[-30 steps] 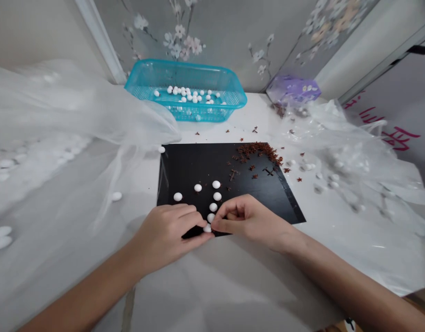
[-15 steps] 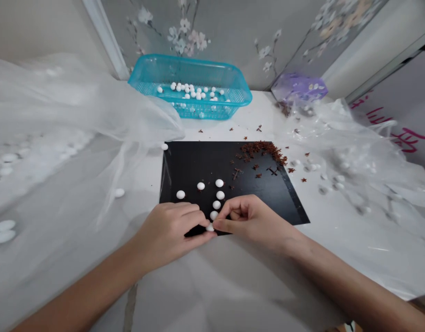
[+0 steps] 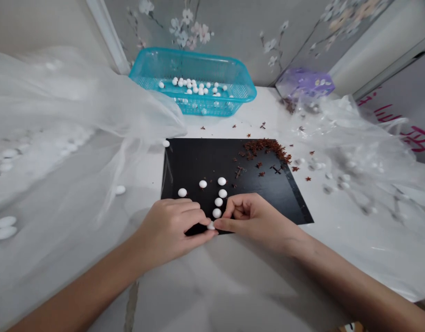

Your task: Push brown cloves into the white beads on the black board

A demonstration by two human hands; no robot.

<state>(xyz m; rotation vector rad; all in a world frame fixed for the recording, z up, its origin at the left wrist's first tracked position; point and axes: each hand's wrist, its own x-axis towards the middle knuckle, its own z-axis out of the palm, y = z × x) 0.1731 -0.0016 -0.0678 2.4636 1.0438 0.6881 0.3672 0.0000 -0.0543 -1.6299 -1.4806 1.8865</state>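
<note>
At the front edge of a black mat, my left hand is closed on a small white ball between its thumb and fingers. My right hand is in a pinch at the ball's right side, its thumb tip against the ball; whatever lies between those fingertips is hidden. Just beyond, several white balls run in a short row away from me. Two more, a nearer white ball and another white ball, sit to the left. Small brown star-shaped pieces are heaped at the mat's far right corner.
A blue plastic basket holding several white balls stands at the back. Clear plastic bags with white balls lie left and right. A purple package rests by the wall. Loose brown stars are scattered around the mat.
The view has shifted slightly, so everything sits a little differently in the picture. Both hands stay at the same ball on the mat's front edge, with almost no movement.
</note>
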